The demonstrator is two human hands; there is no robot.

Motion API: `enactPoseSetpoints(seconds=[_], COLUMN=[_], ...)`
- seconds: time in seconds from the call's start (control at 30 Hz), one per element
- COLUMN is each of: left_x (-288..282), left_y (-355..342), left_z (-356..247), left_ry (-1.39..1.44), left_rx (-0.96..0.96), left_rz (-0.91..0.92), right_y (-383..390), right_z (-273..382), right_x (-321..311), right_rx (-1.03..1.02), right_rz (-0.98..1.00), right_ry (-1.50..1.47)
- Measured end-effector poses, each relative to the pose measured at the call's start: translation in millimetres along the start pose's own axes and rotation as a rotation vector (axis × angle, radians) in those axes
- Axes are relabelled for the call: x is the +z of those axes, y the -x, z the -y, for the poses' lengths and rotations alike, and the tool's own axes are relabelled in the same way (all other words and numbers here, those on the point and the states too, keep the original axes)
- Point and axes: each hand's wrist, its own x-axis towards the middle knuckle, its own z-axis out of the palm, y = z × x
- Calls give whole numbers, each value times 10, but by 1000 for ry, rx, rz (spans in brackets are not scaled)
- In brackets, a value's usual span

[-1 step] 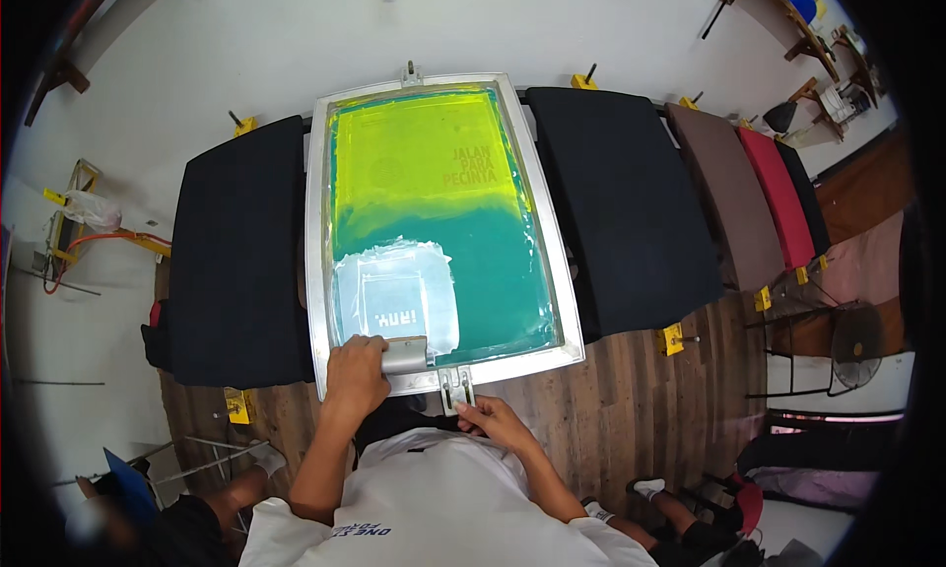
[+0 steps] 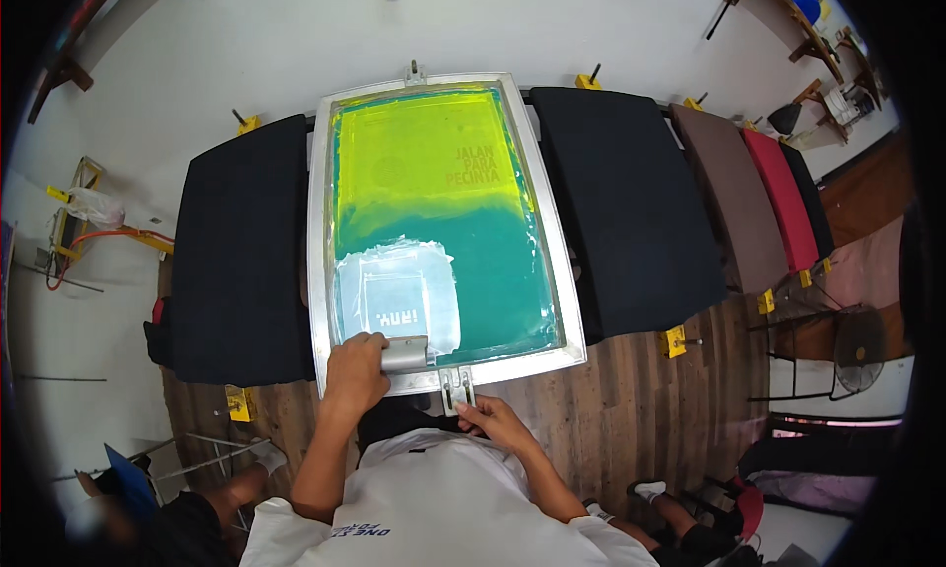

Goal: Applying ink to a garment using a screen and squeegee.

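A silver-framed printing screen (image 2: 567, 301) lies in the middle, its mesh yellow-green at the far half and teal at the near half, with a pale blue-white ink patch (image 2: 404, 281) at lower left. My left hand (image 2: 355, 375) is closed on a silver metal bar-like tool (image 2: 406, 360) lying along the screen's near edge. My right hand (image 2: 485, 417) is closed on the metal bracket (image 2: 456, 385) at the middle of that edge, its thumb against it. Part of the tool is hidden under my fingers.
Platens covered in black (image 2: 236, 242), brown (image 2: 734, 193) and red (image 2: 778, 193) flank the screen, with yellow clamps (image 2: 675, 340). Another person's legs (image 2: 670, 513) show at lower right, another's (image 2: 241, 488) at lower left. A fan (image 2: 857, 345) stands at right, wall shelves (image 2: 808, 45) above.
The whole view has shifted very slightly; both hands keep their places on the tool and the bracket.
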Motion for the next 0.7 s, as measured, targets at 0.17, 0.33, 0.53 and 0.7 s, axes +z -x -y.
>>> enactPoseSetpoints(seconds=[0.17, 0.33, 0.53, 0.7], left_x=[51, -3, 11, 21], left_y=[-6, -14, -40, -10], left_z=[21, -37, -17, -9], left_ry=[102, 222, 232, 194], left_rx=[-33, -33, 36, 10], left_rz=[3, -19, -75, -68], right_y=[-65, -60, -100, -54], right_z=[-232, -290, -307, -208], right_x=[35, 161, 168, 163], right_rx=[-92, -222, -306, -303], right_rz=[-8, -120, -170, -142], right_ry=[-33, -82, -11, 42])
